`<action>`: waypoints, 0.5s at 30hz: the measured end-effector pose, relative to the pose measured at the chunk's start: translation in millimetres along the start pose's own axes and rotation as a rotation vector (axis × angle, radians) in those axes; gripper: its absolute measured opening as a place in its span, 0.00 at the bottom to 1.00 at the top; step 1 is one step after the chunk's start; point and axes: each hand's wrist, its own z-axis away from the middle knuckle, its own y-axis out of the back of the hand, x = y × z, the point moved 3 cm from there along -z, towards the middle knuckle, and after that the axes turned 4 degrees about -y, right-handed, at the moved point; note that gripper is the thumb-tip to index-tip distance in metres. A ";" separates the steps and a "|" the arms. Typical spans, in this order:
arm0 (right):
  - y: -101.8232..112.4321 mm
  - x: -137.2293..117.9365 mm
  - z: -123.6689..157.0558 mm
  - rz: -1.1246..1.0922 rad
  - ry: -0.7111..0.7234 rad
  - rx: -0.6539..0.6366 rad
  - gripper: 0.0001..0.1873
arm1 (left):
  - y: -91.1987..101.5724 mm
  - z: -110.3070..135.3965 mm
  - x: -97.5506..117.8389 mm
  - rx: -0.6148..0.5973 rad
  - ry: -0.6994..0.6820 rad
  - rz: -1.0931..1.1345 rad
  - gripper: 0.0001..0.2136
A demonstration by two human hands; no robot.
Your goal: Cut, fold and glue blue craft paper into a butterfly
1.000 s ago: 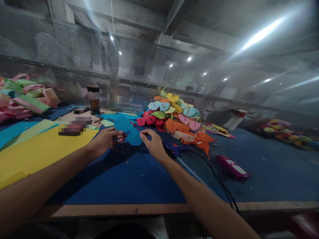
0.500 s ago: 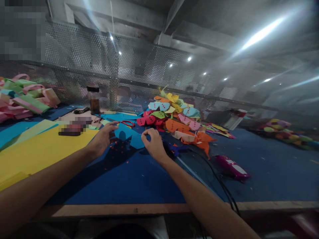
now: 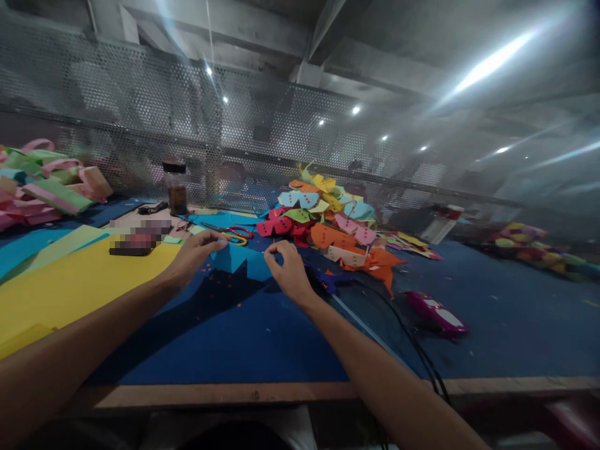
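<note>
Between my hands a blue paper cutout (image 3: 239,261) is held up over the dark blue table (image 3: 244,350), with a notch in its lower edge. My left hand (image 3: 199,253) pinches its left end, and my right hand (image 3: 287,265) pinches its right end. Just behind the paper lie scissors (image 3: 238,239) with red and yellow handles. A heap of coloured paper butterflies (image 3: 328,219), many with red dots, rises beyond my right hand. Close to my right wrist sits a dark blue tool (image 3: 330,281), perhaps a glue gun, with a black cable.
Yellow sheets (image 3: 89,281) cover the left side, with a blurred phone-like object (image 3: 140,239) on them. Behind stands a dark-lidded jar (image 3: 175,187). Folded paper pieces (image 3: 56,184) are piled far left. A purple case (image 3: 437,314) lies at right. A perforated metal screen (image 3: 187,112) runs along the back.
My left hand has closed its fingers on the paper's left end. The paper has tilted, its upper edge now straight between my hands, and more of the scissors shows. My right hand has barely moved.
</note>
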 end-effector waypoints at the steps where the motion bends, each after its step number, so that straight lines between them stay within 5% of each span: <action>1: 0.2 0.3 -0.3 -0.005 0.002 0.003 0.07 | 0.6 -0.8 -0.7 -0.010 -0.001 -0.008 0.12; 15: 16.3 2.1 -6.7 -0.064 -0.004 0.116 0.09 | 0.9 0.1 2.4 -0.068 0.016 -0.011 0.15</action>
